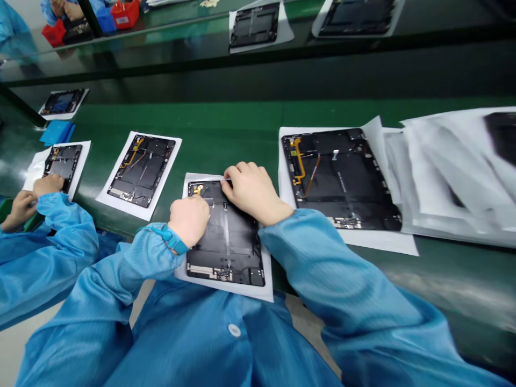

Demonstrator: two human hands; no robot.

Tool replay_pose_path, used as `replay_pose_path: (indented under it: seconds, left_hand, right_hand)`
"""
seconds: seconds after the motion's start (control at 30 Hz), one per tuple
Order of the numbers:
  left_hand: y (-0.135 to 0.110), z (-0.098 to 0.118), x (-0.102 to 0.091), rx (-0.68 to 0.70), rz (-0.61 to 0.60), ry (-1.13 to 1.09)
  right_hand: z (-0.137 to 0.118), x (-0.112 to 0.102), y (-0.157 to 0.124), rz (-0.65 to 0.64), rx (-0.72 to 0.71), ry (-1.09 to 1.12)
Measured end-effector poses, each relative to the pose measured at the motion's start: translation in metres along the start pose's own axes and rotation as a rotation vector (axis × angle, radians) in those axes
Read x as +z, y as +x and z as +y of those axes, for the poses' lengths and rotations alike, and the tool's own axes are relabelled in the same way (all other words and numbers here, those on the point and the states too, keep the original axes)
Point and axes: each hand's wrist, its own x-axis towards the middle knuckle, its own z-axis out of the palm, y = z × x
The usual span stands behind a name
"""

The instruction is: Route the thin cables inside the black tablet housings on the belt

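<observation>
In front of me an opened tablet housing point(242, 244), black with its inner parts bare, lies on a white sheet point(266, 290). My left hand point(188, 219) is closed over its upper left part, beside a yellow flex cable point(198, 189); the fingertips are hidden beneath the hand, so what they pinch does not show. A blue wrist strap point(173, 240) circles that wrist. Bent over the top edge of the same housing, my right hand point(253, 192) grips it with thumb and curled fingers close together.
Another opened tablet point(342, 177) lies to the right, beside piled white protective sheets point(455, 177). A further opened tablet point(143, 169) is to the left. A co-worker's hands point(46, 188) work on one farther left. Across the back runs a raised shelf point(181, 51) with more tablets.
</observation>
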Motion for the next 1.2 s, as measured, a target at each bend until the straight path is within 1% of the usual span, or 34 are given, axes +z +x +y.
replay_pose_path:
  seconds: [0.17,0.3,0.37,0.43,0.6,0.7,0.83,0.93,1.07,1.2]
  left_hand:
    - [0.000,0.004,0.000,0.001,-0.048,-0.010]
    - [0.002,0.006,-0.005,0.022,-0.061,0.015]
    - [0.000,0.001,-0.004,0.005,-0.045,0.034]
    - [-0.006,-0.009,0.000,-0.035,-0.021,0.055]
    - [-0.026,-0.038,0.022,-0.193,0.003,0.078]
    - [-0.030,-0.039,0.031,-0.229,0.037,0.021]
    - [-0.022,-0.026,0.027,-0.137,0.110,-0.070]
    - [-0.009,-0.017,0.019,-0.087,0.122,-0.077]
    - [0.008,-0.012,0.010,-0.109,0.154,-0.052]
    - [0.023,-0.009,0.001,-0.129,0.112,0.005]
  right_hand:
    - [-0.003,-0.003,-0.003,-0.037,0.026,0.002]
    - [-0.003,-0.002,-0.004,-0.022,0.028,0.026]
    - [-0.002,-0.001,-0.004,-0.008,0.020,0.039]
    - [-0.002,0.000,-0.004,0.003,0.015,0.042]
    - [-0.003,-0.001,-0.003,0.001,0.030,0.047]
    - [-0.007,-0.004,-0.003,0.021,0.003,0.058]
    - [-0.014,-0.003,-0.002,0.042,-0.056,0.106]
    - [-0.015,0.001,0.002,0.061,-0.069,0.138]
    - [-0.011,0.007,0.005,0.080,-0.050,0.158]
    - [-0.009,0.009,0.004,0.081,-0.050,0.151]
